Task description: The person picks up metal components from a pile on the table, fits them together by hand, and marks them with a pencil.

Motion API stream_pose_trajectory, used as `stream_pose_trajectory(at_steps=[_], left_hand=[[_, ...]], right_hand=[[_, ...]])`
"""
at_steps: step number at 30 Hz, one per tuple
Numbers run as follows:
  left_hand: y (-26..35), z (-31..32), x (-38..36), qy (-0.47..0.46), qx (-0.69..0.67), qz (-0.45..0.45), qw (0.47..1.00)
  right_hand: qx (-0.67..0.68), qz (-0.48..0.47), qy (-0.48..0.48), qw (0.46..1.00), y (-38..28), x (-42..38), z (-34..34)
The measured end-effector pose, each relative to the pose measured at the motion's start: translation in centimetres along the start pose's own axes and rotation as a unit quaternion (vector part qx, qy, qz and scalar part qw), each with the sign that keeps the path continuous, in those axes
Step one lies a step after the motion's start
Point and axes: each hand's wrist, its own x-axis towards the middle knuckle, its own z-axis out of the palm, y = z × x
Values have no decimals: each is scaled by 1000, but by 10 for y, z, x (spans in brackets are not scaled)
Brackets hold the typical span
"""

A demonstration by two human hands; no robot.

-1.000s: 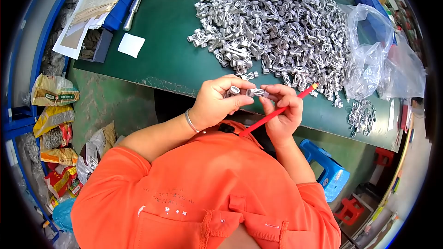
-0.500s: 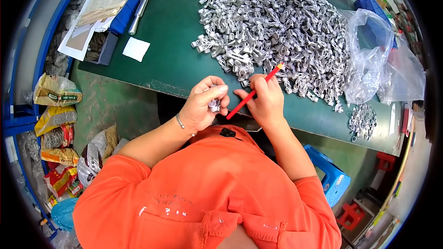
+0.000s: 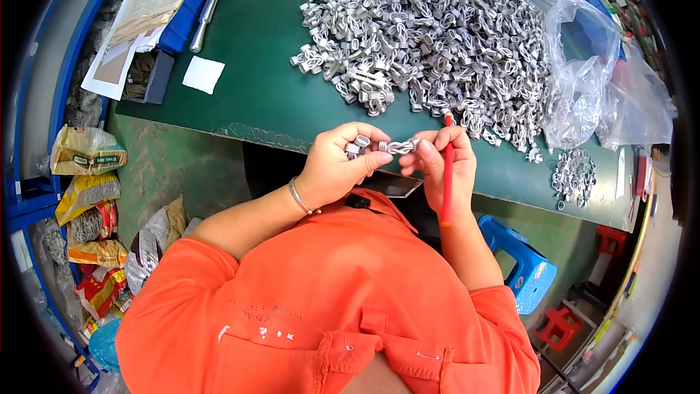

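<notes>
My left hand (image 3: 337, 160) is closed on small silver metal fittings. One stubby ringed fitting (image 3: 357, 147) sits between its curled fingers. A longer looped fitting (image 3: 399, 147) stretches between both hands, its left end at my left thumb and forefinger. The fingertips of my right hand (image 3: 453, 168) pinch or touch its right end. A red pencil (image 3: 447, 182) is also held in my right hand, roughly upright across the fingers, its lower end over the wrist. Just beyond my hands, a large heap of similar silver fittings (image 3: 430, 36) spreads over the green table (image 3: 248, 58).
Clear plastic bags (image 3: 583, 95) lie right of the heap, with a small pile of metal rings (image 3: 573, 179) near the edge. A white paper square (image 3: 203, 74) and papers (image 3: 149, 0) on a blue bin are at left. A blue stool (image 3: 521, 263) stands below the table.
My hands have come together, with the looped fitting now between them. The red pencil has swung from slanting to nearly upright. The view has shifted slightly.
</notes>
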Motion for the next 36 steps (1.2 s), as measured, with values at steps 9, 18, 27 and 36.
stream_pose_trajectory(at_steps=[9, 18, 27, 36], left_hand=[[-2, 1, -3, -18, 116, 197, 973], [-5, -4, -14, -73, -209, -50, 974], [-41, -33, -16, -40, -269, -346, 898], [-54, -20, -7, -108, -104, -277, 949]], right_hand=[[-44, -167, -54, 984, 20, -14, -14], [-197, -296, -103, 929, 8, -20, -13], [-477, -361, -33, 801, 15, 39, 8], [-521, -417, -66, 742, 25, 58, 26]])
